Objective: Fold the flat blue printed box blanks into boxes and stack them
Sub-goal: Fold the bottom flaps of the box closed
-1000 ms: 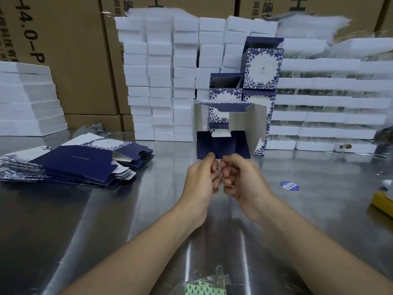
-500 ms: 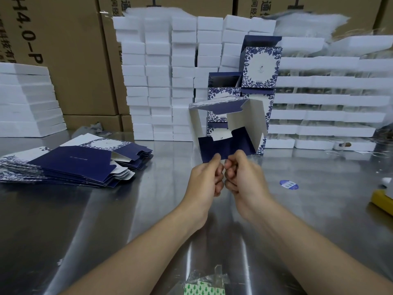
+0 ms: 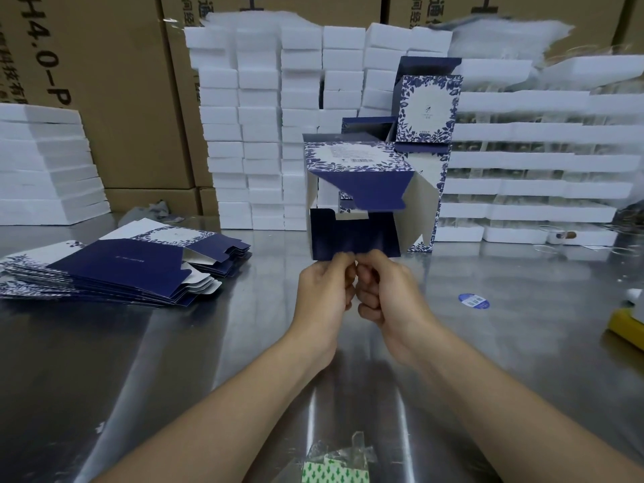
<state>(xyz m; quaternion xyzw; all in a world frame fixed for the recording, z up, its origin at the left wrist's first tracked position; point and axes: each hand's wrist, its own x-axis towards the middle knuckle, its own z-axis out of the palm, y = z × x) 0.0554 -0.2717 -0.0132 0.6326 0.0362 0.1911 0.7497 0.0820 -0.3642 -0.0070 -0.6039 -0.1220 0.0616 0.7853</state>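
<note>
Packet [image 3: 335, 473], green-and-white print, bottom centre of the frame, on the steel table [image 3: 167, 378]. Your left hand [image 3: 324, 292] and right hand [image 3: 388, 294], centre frame, side by side, fingers curled, both pinching the lower dark-blue flap of the half-folded box [image 3: 352, 235], which stands upright above them with its open end towards you. Flat blanks [image 3: 115, 270], fanned pile, left of frame. Round blue sticker [image 3: 474, 301], right of your hands. Folded boxes [image 3: 428, 109], stacked behind the held one. White foam blocks [image 3: 261, 116], stacked at the back.
</note>
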